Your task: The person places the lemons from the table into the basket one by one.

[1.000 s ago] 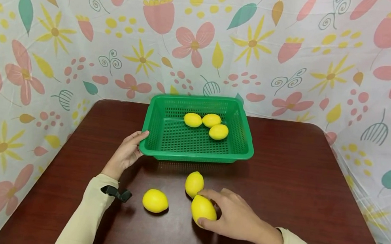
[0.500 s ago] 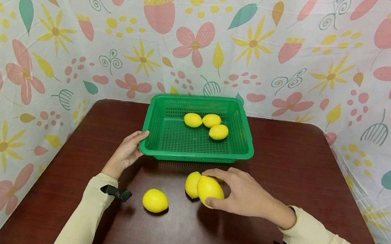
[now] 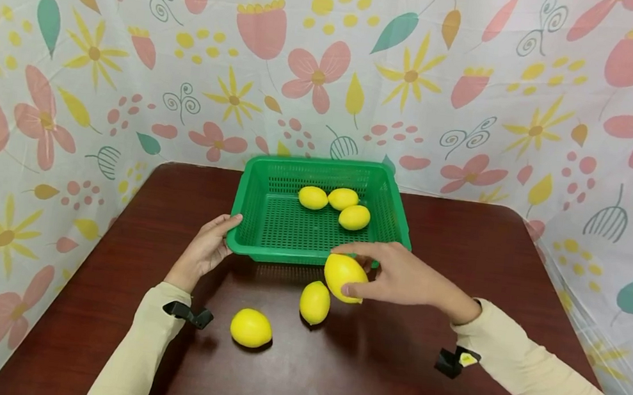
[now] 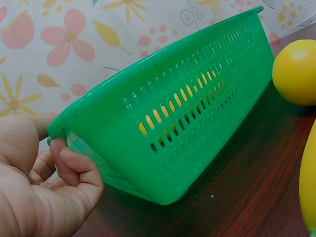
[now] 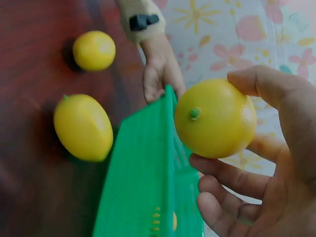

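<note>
My right hand pinches a yellow lemon between thumb and fingers, just over the front rim of a green plastic basket. In the right wrist view the held lemon shows its green stem end beside the rim. At the basket's front left corner my left hand grips the rim, thumb on top; the left wrist view shows its fingers curled under the edge. Three lemons lie inside the basket towards the back right. Two more, a nearer lemon and a middle lemon, rest on the table.
The dark reddish-brown table reaches back to a floral-patterned curtain. Black straps with small mounts are on both wrists. The basket stands near the table's back edge.
My right hand has lifted the lemon off the table and carried it forward, past the middle lemon, to the basket's front rim. The left hand has stayed on the corner.
</note>
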Available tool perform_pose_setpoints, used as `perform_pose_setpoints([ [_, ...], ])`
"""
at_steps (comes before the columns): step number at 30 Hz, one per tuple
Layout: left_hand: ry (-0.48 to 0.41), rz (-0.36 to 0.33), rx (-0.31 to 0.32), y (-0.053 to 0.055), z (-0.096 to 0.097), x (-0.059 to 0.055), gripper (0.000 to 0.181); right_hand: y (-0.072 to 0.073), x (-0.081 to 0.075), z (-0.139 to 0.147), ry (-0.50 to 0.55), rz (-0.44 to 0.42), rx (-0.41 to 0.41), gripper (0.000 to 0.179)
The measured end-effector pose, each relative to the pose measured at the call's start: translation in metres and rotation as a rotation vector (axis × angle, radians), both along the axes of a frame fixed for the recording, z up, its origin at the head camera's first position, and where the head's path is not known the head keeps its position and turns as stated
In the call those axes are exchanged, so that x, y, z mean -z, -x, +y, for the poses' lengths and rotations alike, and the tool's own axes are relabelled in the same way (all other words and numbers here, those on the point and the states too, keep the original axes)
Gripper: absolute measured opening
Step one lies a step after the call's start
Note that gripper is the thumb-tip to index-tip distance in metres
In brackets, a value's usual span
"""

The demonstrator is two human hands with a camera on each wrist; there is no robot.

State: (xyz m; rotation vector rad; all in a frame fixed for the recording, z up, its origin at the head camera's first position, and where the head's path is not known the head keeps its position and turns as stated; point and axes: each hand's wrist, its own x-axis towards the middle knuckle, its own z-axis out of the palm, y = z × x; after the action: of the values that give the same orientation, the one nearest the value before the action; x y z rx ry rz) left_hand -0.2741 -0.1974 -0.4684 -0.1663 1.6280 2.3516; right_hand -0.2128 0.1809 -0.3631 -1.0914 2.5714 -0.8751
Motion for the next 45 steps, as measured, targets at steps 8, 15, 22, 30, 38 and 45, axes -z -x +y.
perform_pose_setpoints([
  [8, -0.001, 0.003, -0.007, 0.000, 0.001, 0.000, 0.019, 0.038, -0.016, 0.003, -0.032, 0.002, -0.114, 0.059],
  [15, 0.008, 0.000, -0.008, -0.002, 0.000, -0.002, 0.019, 0.081, -0.023, 0.001, -0.062, -0.064, -0.228, 0.060],
  [22, 0.013, 0.008, -0.005, -0.002, -0.001, -0.001, 0.020, 0.119, -0.026, -0.009, -0.095, -0.091, -0.262, 0.062],
  [30, 0.014, 0.012, -0.003, -0.001, 0.001, -0.001, 0.020, 0.160, -0.016, -0.022, -0.198, -0.021, -0.252, 0.064],
  [38, -0.002, -0.002, -0.007, -0.001, 0.001, 0.001, 0.018, 0.182, 0.002, -0.039, -0.340, -0.005, -0.208, 0.065],
  [45, 0.007, 0.011, -0.004, 0.000, 0.001, 0.001, 0.019, 0.198, 0.017, -0.051, -0.386, -0.004, -0.189, 0.063],
])
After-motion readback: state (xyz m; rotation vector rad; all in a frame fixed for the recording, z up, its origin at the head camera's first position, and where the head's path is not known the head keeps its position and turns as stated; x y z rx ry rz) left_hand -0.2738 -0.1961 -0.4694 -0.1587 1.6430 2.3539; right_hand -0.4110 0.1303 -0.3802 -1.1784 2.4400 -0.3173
